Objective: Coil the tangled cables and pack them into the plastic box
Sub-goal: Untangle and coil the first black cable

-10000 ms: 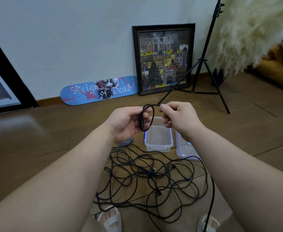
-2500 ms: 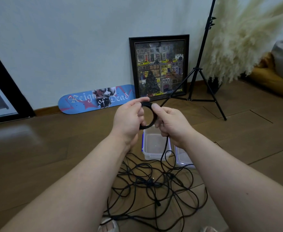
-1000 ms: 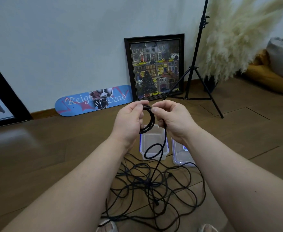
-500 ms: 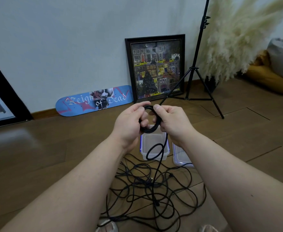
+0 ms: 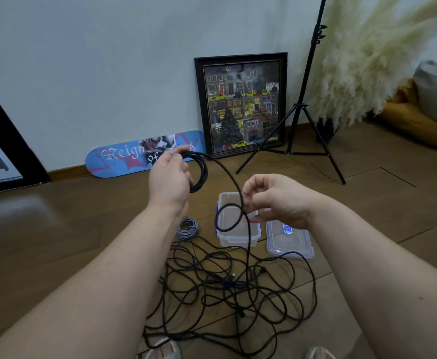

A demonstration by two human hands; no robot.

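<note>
My left hand (image 5: pixel 169 181), mid-frame, grips the small coil of black cable (image 5: pixel 199 171) so its loops stay together; my right hand (image 5: pixel 271 200) pinches the trailing strand to feed another turn above the clear open plastic box (image 5: pixel 238 238) below centre.

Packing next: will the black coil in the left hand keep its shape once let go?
Probably not. The coil is loose, untied loops, likely to spring open. Its tail drapes limply to the right hand, so it is floppy and light.
</note>
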